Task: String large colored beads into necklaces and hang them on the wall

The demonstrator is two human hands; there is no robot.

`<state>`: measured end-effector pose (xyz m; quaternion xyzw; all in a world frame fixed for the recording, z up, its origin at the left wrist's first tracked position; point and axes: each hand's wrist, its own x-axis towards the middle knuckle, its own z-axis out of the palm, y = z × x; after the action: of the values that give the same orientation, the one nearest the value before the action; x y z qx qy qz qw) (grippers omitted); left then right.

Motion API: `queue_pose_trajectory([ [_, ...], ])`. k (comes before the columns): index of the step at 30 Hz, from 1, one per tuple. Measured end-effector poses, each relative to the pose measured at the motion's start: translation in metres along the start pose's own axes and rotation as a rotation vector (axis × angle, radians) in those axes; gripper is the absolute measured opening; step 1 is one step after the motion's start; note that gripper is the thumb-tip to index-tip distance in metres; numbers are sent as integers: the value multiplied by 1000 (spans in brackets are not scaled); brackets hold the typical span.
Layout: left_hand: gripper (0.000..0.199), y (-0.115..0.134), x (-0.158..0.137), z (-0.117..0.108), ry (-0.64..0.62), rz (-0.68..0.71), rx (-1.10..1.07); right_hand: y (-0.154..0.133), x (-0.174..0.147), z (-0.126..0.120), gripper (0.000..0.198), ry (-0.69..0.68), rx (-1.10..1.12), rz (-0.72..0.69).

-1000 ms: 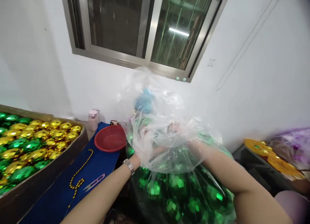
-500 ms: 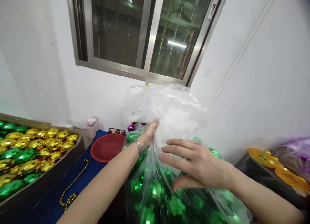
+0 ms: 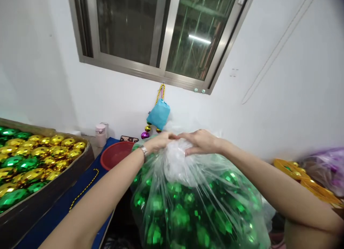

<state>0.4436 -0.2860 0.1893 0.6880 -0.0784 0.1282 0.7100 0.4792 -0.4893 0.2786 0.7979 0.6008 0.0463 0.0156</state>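
A large clear plastic bag (image 3: 209, 181) full of shiny green faceted balls stands in front of me. Its gathered neck is bunched into a whitish wad between my hands. My left hand (image 3: 160, 141), with a metal watch or bracelet at the wrist, grips the left side of the bunched plastic. From the right, my right hand (image 3: 201, 141) is curled over the same neck, fingertips near those of the left. The fingers partly hide the plastic that they grip.
At left, a box (image 3: 90, 154) holds gold and green balls beside a blue table (image 3: 80, 191) with a bead string (image 3: 85, 189). A red basin (image 3: 116, 154) and pink bottle (image 3: 101, 136) stand behind. A blue pouch (image 3: 159, 114) hangs below the window. Orange bundles (image 3: 290, 168) lie right.
The bag's loose top, spread upward before, is now pressed down into a wad. My right hand has gone from open above the bag to gripping its neck. The blue pouch has come into view.
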Motion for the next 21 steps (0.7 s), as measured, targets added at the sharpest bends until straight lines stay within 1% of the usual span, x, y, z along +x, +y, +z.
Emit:
queue_pose_trajectory([
  [1,46,1,-7,-3,110,29,35,8,-4,5,67,11,155,61],
  [3,47,2,-28,0,300,184,171,23,-12,22,66,71,529,191],
  [4,49,0,-42,6,290,297,280,29,-14,35,65,111,718,262],
  [5,53,-4,-55,14,162,385,420,33,-16,49,64,153,880,338],
  [6,64,-10,-67,24,-3,428,574,35,-17,62,61,194,991,424],
  [7,82,-18,-76,35,-66,447,697,35,-18,74,58,229,1046,511],
  [8,89,-25,-82,45,-90,457,794,33,-19,84,55,263,1054,591],
  [10,91,-37,-80,62,-106,448,915,26,-25,90,53,312,995,716],
  [11,87,-40,-73,67,-115,436,943,22,-32,86,54,328,910,728],
  [12,84,-41,-64,71,-133,419,953,18,-39,78,57,348,778,694],
  [13,82,-41,-54,74,-153,397,951,15,-48,69,60,367,598,628],
  [15,80,-40,-33,77,-173,337,931,14,-66,52,68,379,145,491],
  [16,81,-40,-24,79,-177,308,922,17,-72,48,71,358,-48,455],
  [17,82,-42,-16,80,-178,284,918,24,-76,49,73,306,-163,458],
  [18,84,-45,-9,81,-177,266,923,33,-78,54,76,226,-207,489],
  [19,86,-49,-4,81,-172,255,934,44,-76,64,79,131,-191,531],
  [21,90,-57,1,80,-169,241,974,71,-67,90,84,-80,-32,582],
])
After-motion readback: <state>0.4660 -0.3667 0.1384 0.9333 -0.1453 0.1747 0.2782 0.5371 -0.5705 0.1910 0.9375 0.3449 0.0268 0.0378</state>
